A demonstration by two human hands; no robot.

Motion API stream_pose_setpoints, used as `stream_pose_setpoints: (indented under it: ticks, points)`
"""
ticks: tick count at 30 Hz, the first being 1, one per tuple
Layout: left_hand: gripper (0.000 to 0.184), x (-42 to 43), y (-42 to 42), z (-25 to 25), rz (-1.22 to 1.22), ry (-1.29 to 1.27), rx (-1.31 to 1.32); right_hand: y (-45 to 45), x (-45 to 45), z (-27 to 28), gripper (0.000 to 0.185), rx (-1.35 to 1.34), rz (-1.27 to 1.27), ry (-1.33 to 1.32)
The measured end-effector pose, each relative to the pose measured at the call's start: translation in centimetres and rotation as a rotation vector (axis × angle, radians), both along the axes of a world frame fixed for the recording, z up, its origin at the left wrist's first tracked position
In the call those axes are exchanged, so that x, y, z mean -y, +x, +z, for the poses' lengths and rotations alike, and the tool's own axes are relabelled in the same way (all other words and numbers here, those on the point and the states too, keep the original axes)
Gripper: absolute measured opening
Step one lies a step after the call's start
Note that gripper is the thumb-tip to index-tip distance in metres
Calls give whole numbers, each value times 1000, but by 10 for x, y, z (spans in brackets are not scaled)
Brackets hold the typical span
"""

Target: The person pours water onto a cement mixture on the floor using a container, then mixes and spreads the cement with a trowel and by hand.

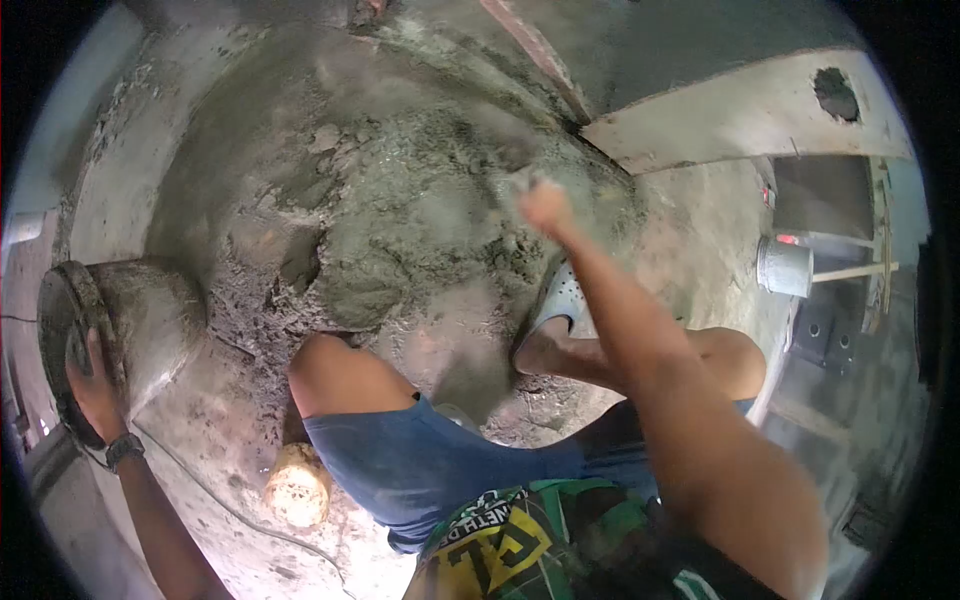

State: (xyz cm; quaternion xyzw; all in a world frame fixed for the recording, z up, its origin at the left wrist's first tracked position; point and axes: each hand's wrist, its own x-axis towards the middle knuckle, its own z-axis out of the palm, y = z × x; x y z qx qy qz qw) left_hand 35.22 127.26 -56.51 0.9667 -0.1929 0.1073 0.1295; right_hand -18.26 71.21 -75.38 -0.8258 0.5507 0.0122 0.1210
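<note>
The wet grey mortar [400, 215] is spread in a rough, lumpy mass across the middle of the floor [690, 230], reaching towards the far side, in front of your knees. At the far right a pale board [720, 110] runs beside it, with a dark patch near its right end. To your left, a big mortar-smeared bucket [150, 300] lies tipped, its mouth facing left. Well off to the right is a smaller white pail [785, 267], near a thin wooden stick [850, 272]. Near your left knee is a short yellowish container [298, 487], and a thin cable [225, 507] trails past it on the left.

Your left hand [92, 390] rests at the bucket's rim, fingers extended and partly spread rather than clenched. Your right hand [545, 205] is over the mortar's right part, its fingers curled closed; it seems to be blurred, so you cannot tell what, if anything, they grip.
</note>
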Motion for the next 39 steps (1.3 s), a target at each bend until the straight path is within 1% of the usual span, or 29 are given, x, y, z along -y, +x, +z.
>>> stream_pose_setpoints:
  ticks: [1, 2, 3, 5, 6, 8, 9, 11, 13, 15, 17, 19, 21, 22, 23, 24, 25, 26, 27, 28, 29, 30, 31, 32, 34, 35, 36, 37, 39]
  points:
    - [81, 2, -2, 0, 10, 8, 1, 6, 23, 14, 66, 48, -160, 175]
    - [81, 5, -4, 1, -41, -39, -7, 17, 42, 29, 68, 97, -317, 349]
    - [80, 4, -2, 2, -89, -84, -11, 26, 62, 22, 68, 101, -300, 358]
    - [80, -3, 3, -4, -80, -48, 29, 47, 88, -1, 59, -97, -304, 450]
    - [79, -7, 7, -5, -87, -22, 59, 59, 93, -11, 59, -93, -287, 459]
    - [79, 0, 3, 0, -55, -2, 57, 76, 91, -28, 53, 16, 17, 477]
    - [79, 4, 2, 3, -35, 3, 47, 86, 89, -33, 53, 17, 22, 485]
    - [81, -3, 7, -1, -7, 30, 2, 116, 76, -25, 43, -236, 358, 364]
    - [82, -12, 16, -11, 21, 106, 91, 146, 47, -19, 35, -284, 318, 391]
    - [83, 1, 1, -1, 11, 72, 56, 161, 31, -37, 30, -475, 815, 249]
    - [83, 9, -7, 7, -11, 38, 24, 169, -13, -13, 26, -354, 533, 528]
    - [82, 13, -10, 10, 44, 86, 20, 162, -40, -53, 27, -320, 849, 444]
    - [81, 9, -9, 8, 64, 109, 23, 155, -76, -19, 30, -344, 906, 370]
    - [80, 3, -6, 6, -18, 65, -3, 146, -93, 11, 30, -344, 900, 370]
    - [79, 0, -3, 1, -102, 19, -32, 136, -109, 46, 31, -270, 817, 373]
    - [79, -8, 5, -5, -109, 14, -39, 126, -125, 74, 32, -200, 735, 376]
    - [79, -19, 13, -12, -158, 62, 47, 115, -139, 91, 37, -192, 715, 370]
    - [79, -21, 13, -15, -179, 84, 85, 97, -151, 73, 38, -148, 737, 331]
    - [78, -18, 8, -15, -200, 105, 123, 87, -159, 69, 40, -104, 762, 296]
    - [78, -15, 6, -13, -149, 70, 97, 80, -156, 66, 40, -111, 767, 294]
    - [77, -12, 5, -10, -100, 37, 74, 72, -151, 63, 34, -140, 769, 310]
    - [80, -6, -1, -3, -113, 10, 53, 70, -146, 70, 30, -168, 776, 326]
    - [80, -17, 10, -12, -93, 12, 54, 71, -137, 80, 30, -171, 797, 326]
    - [70, -35, 27, -26, -177, 137, 183, 71, -124, 93, 31, -147, 770, 294]
    - [61, -49, 32, -34, -229, 265, 295, 76, -96, 110, 32, -134, 660, 231]
    - [54, -56, 36, -33, -280, 552, 424, 83, -77, 115, 32, -138, 579, 193]
    - [55, -60, 35, -31, -343, 849, 537, 89, -47, 108, 38, -120, 488, 257]
    - [55, -59, 32, -31, -336, 857, 515, 89, -19, 93, 44, -107, 384, 328]
    - [75, -53, 28, -31, -246, 801, 494, 98, 26, 74, 51, -56, 335, 245]
